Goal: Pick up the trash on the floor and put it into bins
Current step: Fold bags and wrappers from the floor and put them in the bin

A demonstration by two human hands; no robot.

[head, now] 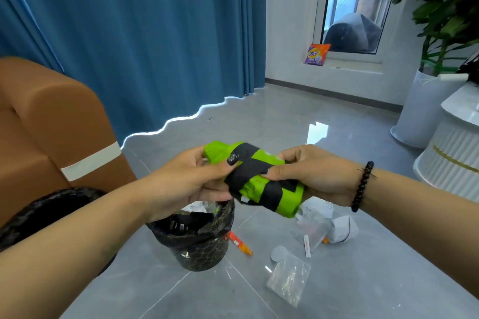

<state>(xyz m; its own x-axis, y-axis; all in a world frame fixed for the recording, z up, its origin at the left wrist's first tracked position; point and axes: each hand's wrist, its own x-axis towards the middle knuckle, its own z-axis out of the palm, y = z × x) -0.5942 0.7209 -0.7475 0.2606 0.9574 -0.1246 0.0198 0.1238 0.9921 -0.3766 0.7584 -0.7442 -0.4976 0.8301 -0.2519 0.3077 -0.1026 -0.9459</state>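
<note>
a crumpled green and black wrapper (255,176) is held up in the air between both hands, above and just to the right of the bin's mouth. the left hand (189,180) grips its left end, thumb across the top and fingers curled underneath. the right hand (308,175) pinches the right end, thumb pressed on a black band and fingers wrapped behind; a black bead bracelet (363,186) sits on that wrist.

directly below the left hand stands a small bin (199,246) lined with a black bag, on the grey tile floor (272,122), with paper scraps and dark pieces already inside. more trash lies on the floor to the bin's right: an orange stick-shaped wrapper (239,242) just beside the bin, a clear plastic bag (289,280) nearer the camera, a grey round piece (278,252) beside it, and a heap of crumpled white paper and plastic (329,225) under the right hand.

a brown sofa (44,124) stands at the left before a blue curtain (145,33). far back, a purple and orange packet (316,54) leans on the window ledge. a white planter (427,106) with a leafy plant and a ribbed white stand (453,160) are at the right.
</note>
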